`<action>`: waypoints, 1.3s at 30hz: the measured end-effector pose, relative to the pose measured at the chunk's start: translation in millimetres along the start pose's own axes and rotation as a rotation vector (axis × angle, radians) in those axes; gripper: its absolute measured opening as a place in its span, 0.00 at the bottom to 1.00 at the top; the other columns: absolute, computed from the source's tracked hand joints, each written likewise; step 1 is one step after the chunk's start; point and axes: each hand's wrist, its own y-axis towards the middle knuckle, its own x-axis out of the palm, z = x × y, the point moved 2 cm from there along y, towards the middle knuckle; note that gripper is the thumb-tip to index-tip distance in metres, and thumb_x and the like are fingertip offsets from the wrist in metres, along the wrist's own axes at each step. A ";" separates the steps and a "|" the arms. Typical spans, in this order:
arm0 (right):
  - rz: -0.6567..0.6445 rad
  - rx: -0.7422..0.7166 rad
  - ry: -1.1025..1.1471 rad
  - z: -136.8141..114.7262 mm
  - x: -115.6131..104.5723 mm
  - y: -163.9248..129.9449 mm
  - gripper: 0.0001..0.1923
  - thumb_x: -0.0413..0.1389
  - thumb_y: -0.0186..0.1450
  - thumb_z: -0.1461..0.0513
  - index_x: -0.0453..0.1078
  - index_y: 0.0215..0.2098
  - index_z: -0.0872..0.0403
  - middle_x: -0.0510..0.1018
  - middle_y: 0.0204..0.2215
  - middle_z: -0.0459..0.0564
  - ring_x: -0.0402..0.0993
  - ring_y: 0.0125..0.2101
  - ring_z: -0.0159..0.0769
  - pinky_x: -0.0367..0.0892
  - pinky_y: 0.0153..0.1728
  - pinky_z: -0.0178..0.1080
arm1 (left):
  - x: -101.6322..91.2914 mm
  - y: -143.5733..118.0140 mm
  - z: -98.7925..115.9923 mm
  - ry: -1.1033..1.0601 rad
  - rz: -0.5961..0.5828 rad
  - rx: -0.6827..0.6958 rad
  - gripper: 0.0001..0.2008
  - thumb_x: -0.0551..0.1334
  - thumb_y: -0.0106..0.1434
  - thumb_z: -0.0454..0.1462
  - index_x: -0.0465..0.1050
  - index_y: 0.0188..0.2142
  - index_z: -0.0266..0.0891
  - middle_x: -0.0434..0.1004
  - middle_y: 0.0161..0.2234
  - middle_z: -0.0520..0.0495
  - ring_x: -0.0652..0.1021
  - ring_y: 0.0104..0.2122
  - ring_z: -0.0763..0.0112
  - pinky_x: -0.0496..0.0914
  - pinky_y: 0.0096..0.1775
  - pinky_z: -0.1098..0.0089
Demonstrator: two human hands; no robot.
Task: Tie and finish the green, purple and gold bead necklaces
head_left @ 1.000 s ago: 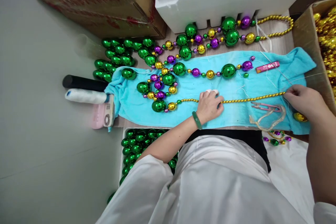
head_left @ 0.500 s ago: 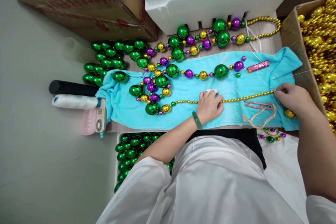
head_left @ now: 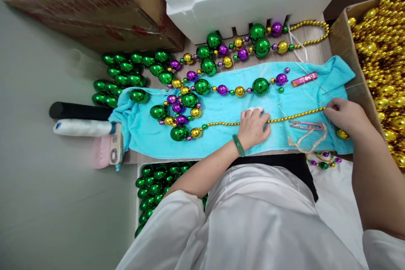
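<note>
Where the white-clad lap fills the bottom of the frame, a box of green balls (head_left: 155,181) sits at lower left, just under the bench (head_left: 316,52) edge. Above it, the left hand (head_left: 253,128), a green bangle (head_left: 238,145) on its wrist, lies flat at the middle of the frame with its fingers (head_left: 257,110) together, pressing down on a strand of small gold beads (head_left: 294,116). That strand runs across a blue towel (head_left: 221,109) from the larger green, gold and purple balls at centre left to the right hand (head_left: 343,114) at centre right, whose fingers are pinched on its far end and on a thin thread (head_left: 348,89). Just below the strand lie pink snips (head_left: 305,125) and a cream cord (head_left: 308,143).

The strand looks light and limp, the beads hard, glossy and slippery, so it would probably sag and slide unless held by the thread ends or pinned against the soft towel.

Farther up the towel lie a row of bigger mixed beads (head_left: 240,89) and a pink lighter (head_left: 304,79). A black roll (head_left: 79,111) and a white spool (head_left: 82,127) rest at centre left. Along the top stand a cardboard box of purple beads (head_left: 88,4) and a white foam box (head_left: 253,0); a box of gold beads (head_left: 379,59) fills the upper right.
</note>
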 end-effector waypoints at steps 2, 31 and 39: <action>-0.001 -0.004 0.005 0.1 0.4 0.1 0.07 0.51 0.57 0.56 0.62 0.28 0.51 0.72 0.26 0.50 0.65 0.29 0.39 0.55 0.29 0.36 | 2.0 2.3 1.4 0.004 -0.004 0.000 0.11 0.55 0.64 0.41 0.73 0.41 0.44 0.69 0.48 0.42 0.67 0.48 0.55 0.58 0.46 0.55; 0.056 -0.042 0.025 6.4 7.0 6.8 0.05 0.50 0.55 0.58 0.62 0.26 0.50 0.71 0.23 0.48 0.66 0.26 0.40 0.55 0.26 0.37 | 7.5 17.5 22.8 0.001 -0.005 -0.030 0.09 0.56 0.62 0.39 0.73 0.40 0.44 0.70 0.48 0.43 0.67 0.47 0.55 0.58 0.46 0.55; 0.078 -0.067 0.048 6.1 7.6 6.8 0.05 0.51 0.55 0.58 0.62 0.25 0.51 0.71 0.22 0.49 0.66 0.26 0.39 0.54 0.26 0.37 | 10.2 24.9 34.3 -0.035 0.003 -0.011 0.12 0.54 0.64 0.42 0.73 0.43 0.45 0.70 0.48 0.42 0.67 0.47 0.55 0.57 0.45 0.56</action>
